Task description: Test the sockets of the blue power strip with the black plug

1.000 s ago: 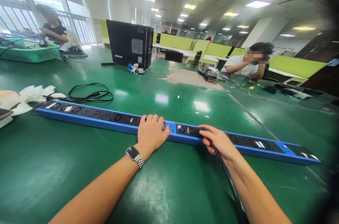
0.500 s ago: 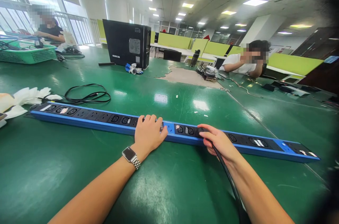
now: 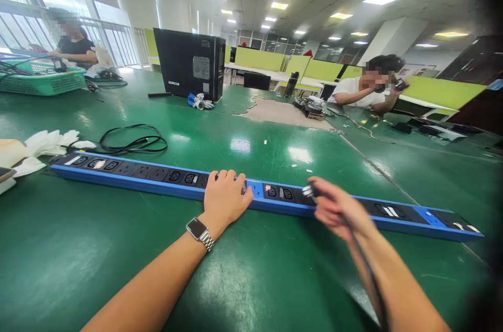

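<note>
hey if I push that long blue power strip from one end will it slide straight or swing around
The blue power strip looks rigid and very long, so an end push would probably pivot it. The glossy green table likely lets it slide easily. The left hand pressing its middle should steady it.

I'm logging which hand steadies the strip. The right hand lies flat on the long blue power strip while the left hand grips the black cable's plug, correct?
Sides swapped. The head view shows the left hand, with the wristwatch, flat on the power strip; the right hand holds the black cable.
</note>
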`<state>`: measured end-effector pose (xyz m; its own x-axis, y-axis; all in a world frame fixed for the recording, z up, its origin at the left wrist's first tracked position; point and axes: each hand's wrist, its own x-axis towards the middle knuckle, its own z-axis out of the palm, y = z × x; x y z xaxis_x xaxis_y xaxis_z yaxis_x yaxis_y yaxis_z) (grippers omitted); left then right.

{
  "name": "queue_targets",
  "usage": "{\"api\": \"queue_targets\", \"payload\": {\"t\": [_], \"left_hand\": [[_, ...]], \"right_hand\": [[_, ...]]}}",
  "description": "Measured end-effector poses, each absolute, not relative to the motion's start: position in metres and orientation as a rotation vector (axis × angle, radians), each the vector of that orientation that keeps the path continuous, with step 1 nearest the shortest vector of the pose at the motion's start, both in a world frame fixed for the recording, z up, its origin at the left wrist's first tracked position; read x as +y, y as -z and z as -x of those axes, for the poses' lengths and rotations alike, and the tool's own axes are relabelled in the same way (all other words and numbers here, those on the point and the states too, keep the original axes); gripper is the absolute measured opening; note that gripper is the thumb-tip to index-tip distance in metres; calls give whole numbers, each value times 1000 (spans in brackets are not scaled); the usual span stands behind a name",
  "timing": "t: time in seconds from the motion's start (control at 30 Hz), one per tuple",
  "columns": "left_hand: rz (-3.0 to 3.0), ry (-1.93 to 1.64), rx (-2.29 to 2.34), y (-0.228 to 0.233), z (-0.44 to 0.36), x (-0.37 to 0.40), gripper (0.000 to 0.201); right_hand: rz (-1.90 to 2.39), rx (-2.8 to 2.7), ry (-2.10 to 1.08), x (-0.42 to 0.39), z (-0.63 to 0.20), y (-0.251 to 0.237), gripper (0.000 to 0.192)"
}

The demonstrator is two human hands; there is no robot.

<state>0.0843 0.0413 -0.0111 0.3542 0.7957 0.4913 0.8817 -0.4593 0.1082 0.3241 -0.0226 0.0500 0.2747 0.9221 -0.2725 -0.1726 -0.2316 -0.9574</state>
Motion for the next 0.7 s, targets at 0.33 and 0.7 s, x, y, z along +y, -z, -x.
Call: {"api": "queue_targets", "payload": {"t": [0.33, 0.7], "left_hand": [[2461, 801, -1491, 12, -82, 42, 35], [2829, 1050, -795, 4, -90, 16, 46]], "right_hand": [[1264, -864, -1228, -30, -308, -41, 51], [1300, -1179, -1066, -42, -252, -4, 77]]}}
